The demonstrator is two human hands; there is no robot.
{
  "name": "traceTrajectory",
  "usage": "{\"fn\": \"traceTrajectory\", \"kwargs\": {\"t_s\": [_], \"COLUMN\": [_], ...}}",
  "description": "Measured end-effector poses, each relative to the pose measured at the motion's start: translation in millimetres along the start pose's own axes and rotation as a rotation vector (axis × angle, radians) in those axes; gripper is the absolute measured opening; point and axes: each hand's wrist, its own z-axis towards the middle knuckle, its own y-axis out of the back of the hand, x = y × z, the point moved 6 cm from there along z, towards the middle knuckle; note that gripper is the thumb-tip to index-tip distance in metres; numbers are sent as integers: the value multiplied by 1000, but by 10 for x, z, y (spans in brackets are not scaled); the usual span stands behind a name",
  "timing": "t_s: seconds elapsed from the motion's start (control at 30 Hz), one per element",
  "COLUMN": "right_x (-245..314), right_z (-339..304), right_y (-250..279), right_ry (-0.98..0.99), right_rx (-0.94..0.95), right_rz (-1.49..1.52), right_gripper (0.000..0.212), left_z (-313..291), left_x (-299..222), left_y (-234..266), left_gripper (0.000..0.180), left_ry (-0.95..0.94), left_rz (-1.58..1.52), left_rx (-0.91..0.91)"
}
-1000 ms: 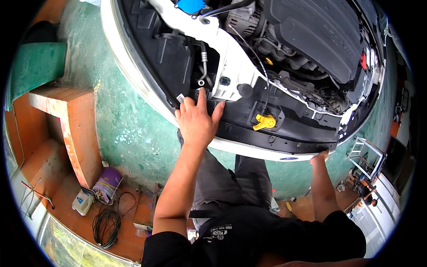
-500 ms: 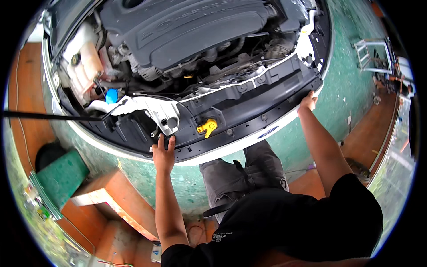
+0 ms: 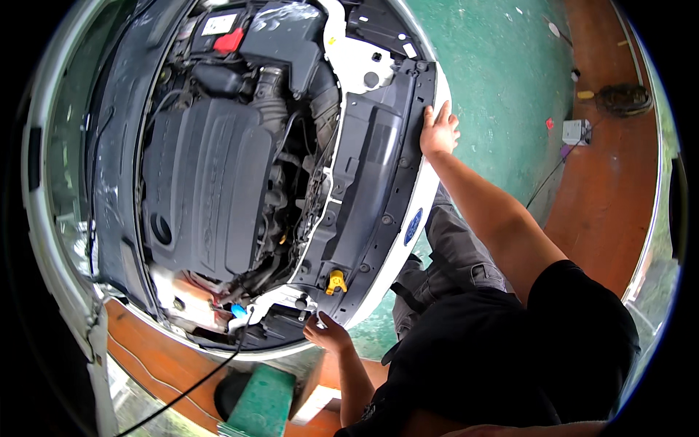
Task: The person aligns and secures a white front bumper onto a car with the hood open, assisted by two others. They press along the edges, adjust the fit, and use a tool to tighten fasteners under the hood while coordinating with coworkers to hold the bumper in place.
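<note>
Below me is a car's open engine bay with a ribbed black engine cover (image 3: 207, 189). My right hand (image 3: 440, 135) lies with spread fingers on the white front bumper edge (image 3: 428, 182), beside the black plastic radiator cover panel (image 3: 375, 211). My left hand (image 3: 329, 333) touches the front edge near a white bracket (image 3: 280, 297), its fingers apart and nothing seen in them. Between the hands, closer to the left one, a yellow plastic lever (image 3: 336, 282) sits on the black panel. A blue oval badge (image 3: 413, 226) marks the bumper's middle.
A thin black prop rod (image 3: 196, 387) slants up from the front corner by a blue cap (image 3: 239, 311). A red cover (image 3: 228, 41) sits at the far side of the bay. Green box (image 3: 260, 400) and orange-brown wooden box (image 3: 320, 386) stand at lower left; a small grey box (image 3: 577, 132) lies right.
My view has turned, so the car now appears rotated and more to the left. The right hand's fingers have spread on the bumper edge; the left hand stays by the front corner.
</note>
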Motion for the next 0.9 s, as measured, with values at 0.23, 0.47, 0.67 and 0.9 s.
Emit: {"fn": "traceTrajectory", "kwargs": {"t_s": [0.23, 0.47, 0.67, 0.9], "right_x": [-3, 52, -7, 352], "right_z": [-13, -32, 65, 1058], "right_y": [35, 32, 155, 438], "right_ry": [40, 109, 241, 294], "right_rx": [4, 40, 229, 279], "right_rz": [35, 61, 110, 139], "right_gripper": [74, 74, 85, 89], "left_z": [755, 1073, 1086, 1077], "left_x": [-3227, -5305, -5361, -5410], "left_y": [-292, -1466, -1670, -1721], "left_gripper": [38, 71, 71, 67], "left_ry": [-763, -1348, -1256, -1259], "left_rz": [-422, -15, 149, 149], "left_rx": [239, 366, 468, 465]}}
